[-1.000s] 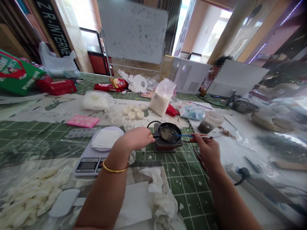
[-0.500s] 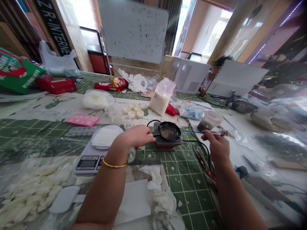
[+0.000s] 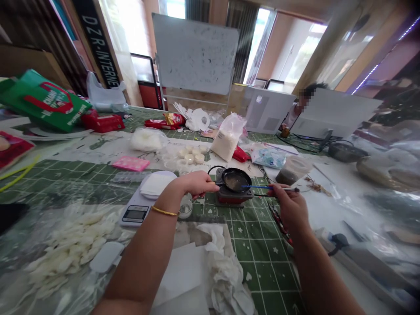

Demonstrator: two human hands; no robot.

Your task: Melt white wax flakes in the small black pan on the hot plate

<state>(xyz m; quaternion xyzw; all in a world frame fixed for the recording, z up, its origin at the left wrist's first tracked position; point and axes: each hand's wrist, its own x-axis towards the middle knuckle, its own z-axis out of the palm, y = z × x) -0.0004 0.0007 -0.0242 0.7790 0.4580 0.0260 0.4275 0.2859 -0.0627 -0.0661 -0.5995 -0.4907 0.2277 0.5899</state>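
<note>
My left hand (image 3: 197,183) is closed round the handle of a small black frying pan (image 3: 235,180), which rests tilted on a small hot plate (image 3: 231,199). Some cloudy matter lies in the pan's bottom. A thin blue stick (image 3: 257,187), perhaps a brush, is pinched in my right hand (image 3: 290,201), its tip over the pan's right side. Just below my left hand stands a small glass jar (image 3: 185,209). Left of it is a kitchen scale (image 3: 135,213) with white sheets (image 3: 157,183) on top. Pliers (image 3: 278,221) lie below my right hand.
White flakes (image 3: 72,245) on plastic and a white spatula (image 3: 106,257) lie front left. Crumpled tissue (image 3: 226,275) is at the front. Behind the pan stand a bag of white granules (image 3: 226,140) and several small cups (image 3: 193,155). A plastic tub (image 3: 292,170) stands right. Someone sits behind a monitor (image 3: 334,113).
The blue stick has moved left, and its tip now reaches over the pan. My left hand keeps its hold on the handle. The view has shifted left.
</note>
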